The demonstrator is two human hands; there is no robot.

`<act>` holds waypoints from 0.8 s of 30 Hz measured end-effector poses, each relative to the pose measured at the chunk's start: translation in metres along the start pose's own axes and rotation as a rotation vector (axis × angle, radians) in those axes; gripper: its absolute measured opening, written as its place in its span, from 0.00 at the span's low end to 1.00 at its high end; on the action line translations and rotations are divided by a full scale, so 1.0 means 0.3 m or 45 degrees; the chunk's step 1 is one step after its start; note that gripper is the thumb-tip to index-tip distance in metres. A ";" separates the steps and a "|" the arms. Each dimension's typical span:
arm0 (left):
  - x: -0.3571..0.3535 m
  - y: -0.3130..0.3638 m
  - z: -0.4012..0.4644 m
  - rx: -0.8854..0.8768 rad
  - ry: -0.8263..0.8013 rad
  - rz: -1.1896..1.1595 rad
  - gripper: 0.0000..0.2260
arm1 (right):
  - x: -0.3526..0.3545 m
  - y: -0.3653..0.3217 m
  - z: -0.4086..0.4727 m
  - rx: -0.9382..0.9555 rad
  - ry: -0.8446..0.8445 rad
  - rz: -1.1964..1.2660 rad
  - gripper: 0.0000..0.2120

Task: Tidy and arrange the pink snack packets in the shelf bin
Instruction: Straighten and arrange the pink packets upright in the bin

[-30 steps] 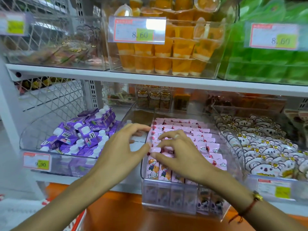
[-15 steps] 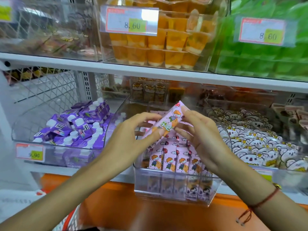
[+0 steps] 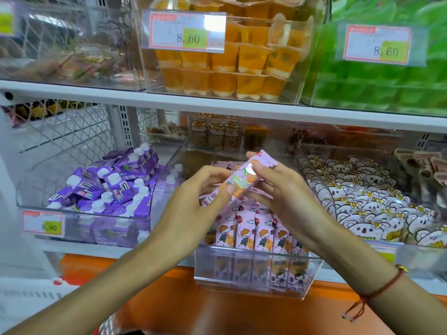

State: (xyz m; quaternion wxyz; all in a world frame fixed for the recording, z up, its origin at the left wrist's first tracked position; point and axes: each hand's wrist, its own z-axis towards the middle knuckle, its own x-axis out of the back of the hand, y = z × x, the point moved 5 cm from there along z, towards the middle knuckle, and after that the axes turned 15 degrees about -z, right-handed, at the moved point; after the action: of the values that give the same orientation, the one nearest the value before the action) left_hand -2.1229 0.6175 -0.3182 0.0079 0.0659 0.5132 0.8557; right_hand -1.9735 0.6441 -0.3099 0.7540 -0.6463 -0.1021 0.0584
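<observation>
Nearest, the left hand (image 3: 191,209) and the right hand (image 3: 285,197) meet over the clear bin (image 3: 254,274), both pinching one lifted pink packet (image 3: 242,180). The left fingers grip its lower end, the right thumb and fingers clamp its upper half, so it sits tilted, top corner pointing up and away to the right. Directly under the grip, a front row of pink packets (image 3: 256,230) stands upright against the bin's front wall; beyond the grip more packets lie flat further back. Left of the grip is a bin of purple cartons (image 3: 116,187), right of it white bear-print bags (image 3: 377,209).

The step in hand looks like repositioning a single packet. Next it probably needs turning upright, face forward, and sliding into the row without toppling neighbours.
</observation>
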 end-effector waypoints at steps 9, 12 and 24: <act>0.020 0.036 0.006 -0.174 0.073 0.207 0.13 | 0.014 -0.012 -0.010 0.046 0.165 -0.076 0.16; 0.029 0.017 0.014 -0.074 0.080 0.044 0.10 | 0.004 -0.014 -0.008 0.043 0.064 -0.049 0.15; 0.036 0.020 0.010 -0.078 0.051 0.091 0.14 | 0.007 -0.026 -0.018 0.114 0.220 -0.116 0.18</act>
State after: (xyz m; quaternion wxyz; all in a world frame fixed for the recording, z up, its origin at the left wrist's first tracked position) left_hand -2.1330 0.6181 -0.3106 -0.0310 0.0666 0.4840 0.8720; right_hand -1.9705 0.6381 -0.3029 0.7900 -0.6092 -0.0632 -0.0272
